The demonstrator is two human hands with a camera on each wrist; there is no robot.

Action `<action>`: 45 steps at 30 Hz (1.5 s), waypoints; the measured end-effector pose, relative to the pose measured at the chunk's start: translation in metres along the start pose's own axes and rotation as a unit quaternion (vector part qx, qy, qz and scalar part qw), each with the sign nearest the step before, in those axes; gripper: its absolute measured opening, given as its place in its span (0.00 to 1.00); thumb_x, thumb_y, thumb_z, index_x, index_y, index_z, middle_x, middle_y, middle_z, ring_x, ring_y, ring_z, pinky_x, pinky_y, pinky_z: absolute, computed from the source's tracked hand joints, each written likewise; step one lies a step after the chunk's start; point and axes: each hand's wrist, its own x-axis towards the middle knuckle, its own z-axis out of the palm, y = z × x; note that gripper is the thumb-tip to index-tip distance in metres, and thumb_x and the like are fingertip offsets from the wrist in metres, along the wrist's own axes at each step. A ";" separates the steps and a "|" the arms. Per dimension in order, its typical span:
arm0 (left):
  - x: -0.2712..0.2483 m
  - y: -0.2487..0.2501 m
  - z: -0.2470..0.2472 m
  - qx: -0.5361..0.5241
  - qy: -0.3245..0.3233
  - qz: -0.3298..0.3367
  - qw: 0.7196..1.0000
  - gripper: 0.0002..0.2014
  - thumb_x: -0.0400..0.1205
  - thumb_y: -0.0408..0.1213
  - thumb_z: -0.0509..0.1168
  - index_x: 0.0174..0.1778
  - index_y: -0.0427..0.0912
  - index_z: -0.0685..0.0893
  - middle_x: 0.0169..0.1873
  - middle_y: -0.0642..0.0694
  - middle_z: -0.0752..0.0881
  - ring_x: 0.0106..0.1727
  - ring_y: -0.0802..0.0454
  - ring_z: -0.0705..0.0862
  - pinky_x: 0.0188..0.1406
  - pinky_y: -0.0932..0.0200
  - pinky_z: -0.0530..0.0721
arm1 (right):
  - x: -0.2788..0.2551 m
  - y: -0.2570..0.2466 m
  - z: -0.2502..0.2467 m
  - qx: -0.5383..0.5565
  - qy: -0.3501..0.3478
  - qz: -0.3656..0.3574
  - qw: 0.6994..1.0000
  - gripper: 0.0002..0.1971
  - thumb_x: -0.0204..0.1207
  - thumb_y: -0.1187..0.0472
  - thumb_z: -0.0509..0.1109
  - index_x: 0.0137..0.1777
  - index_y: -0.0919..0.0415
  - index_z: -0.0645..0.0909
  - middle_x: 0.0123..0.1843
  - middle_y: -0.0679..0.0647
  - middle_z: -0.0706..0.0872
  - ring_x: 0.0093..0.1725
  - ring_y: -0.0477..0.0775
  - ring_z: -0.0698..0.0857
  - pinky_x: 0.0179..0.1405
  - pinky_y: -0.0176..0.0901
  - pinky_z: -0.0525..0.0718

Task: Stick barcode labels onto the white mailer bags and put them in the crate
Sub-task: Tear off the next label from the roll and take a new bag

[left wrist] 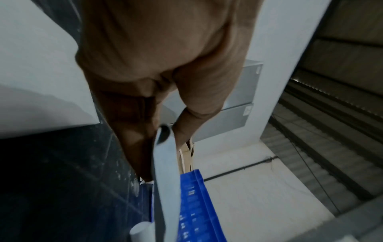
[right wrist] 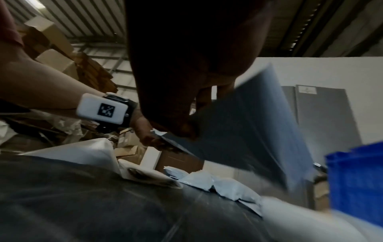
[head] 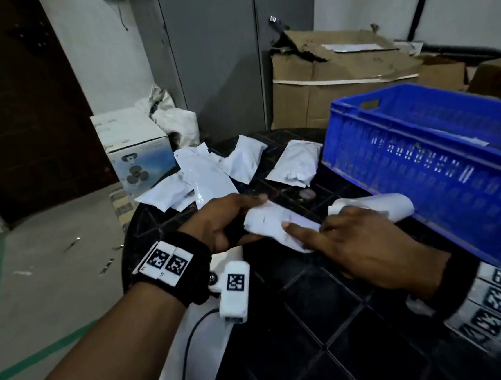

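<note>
A white label sheet [head: 276, 222] curls off a label roll [head: 378, 206] that lies on the black table beside the blue crate [head: 421, 150]. My left hand [head: 233, 218] grips the sheet's left end, thumb on top. My right hand [head: 331, 231] holds the sheet near its middle, index finger stretched along it. In the right wrist view the sheet [right wrist: 248, 131] hangs above the table, pinched between that hand's thumb and fingers. In the left wrist view it shows edge-on as a strip [left wrist: 165, 172]. Several white mailer bags [head: 295, 163] lie at the table's far side.
The crate sits on the table's right part [head: 329, 304], its near wall close to my right wrist. Torn cardboard boxes [head: 340, 85] stand behind it, a white fan box [head: 137, 151] on the floor to the left. White material [head: 207, 330] lies under my left wrist.
</note>
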 end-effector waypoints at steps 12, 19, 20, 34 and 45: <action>-0.047 -0.094 0.028 0.140 0.067 0.069 0.985 0.17 0.77 0.24 0.78 0.59 0.42 0.87 0.51 0.33 0.92 0.45 0.39 0.88 0.45 0.46 0.79 | -0.103 -0.032 -0.038 0.116 -0.223 0.214 0.944 0.29 0.68 0.52 0.77 0.71 0.34 0.80 0.58 0.42 0.89 0.56 0.51 0.90 0.49 0.46 0.89; -0.085 -0.118 0.031 0.521 0.211 0.241 0.791 0.39 0.75 0.56 0.77 0.81 0.56 0.70 0.67 0.47 0.81 0.67 0.43 0.82 0.65 0.49 0.79 | -0.125 -0.051 -0.026 0.274 -0.179 0.283 0.901 0.33 0.75 0.30 0.67 0.79 0.38 0.76 0.75 0.36 0.83 0.73 0.41 0.81 0.74 0.40 0.78; -0.088 -0.118 0.035 0.532 0.198 0.281 0.774 0.38 0.77 0.55 0.75 0.82 0.55 0.70 0.72 0.46 0.79 0.71 0.42 0.79 0.68 0.50 0.77 | -0.120 -0.055 -0.022 0.266 -0.170 0.292 0.903 0.35 0.77 0.29 0.65 0.82 0.40 0.72 0.78 0.38 0.80 0.76 0.42 0.79 0.76 0.39 0.75; -0.081 -0.148 0.060 0.753 -0.047 0.133 0.642 0.60 0.70 0.86 0.41 0.91 0.50 0.35 0.90 0.47 0.34 0.90 0.50 0.35 0.88 0.33 0.41 | -0.106 -0.100 -0.021 0.255 -0.422 0.297 0.818 0.68 0.54 0.08 0.32 0.91 0.49 0.32 0.90 0.44 0.27 0.90 0.46 0.35 0.88 0.69 0.51; -0.055 -0.122 0.023 0.482 0.150 0.127 0.854 0.20 0.71 0.55 0.78 0.33 0.39 0.88 0.30 0.41 0.89 0.38 0.39 0.90 0.39 0.46 0.89 | -0.102 -0.116 -0.018 0.264 -0.257 0.374 0.851 0.50 0.69 0.20 0.67 0.88 0.43 0.62 0.91 0.54 0.59 0.90 0.56 0.57 0.84 0.61 0.67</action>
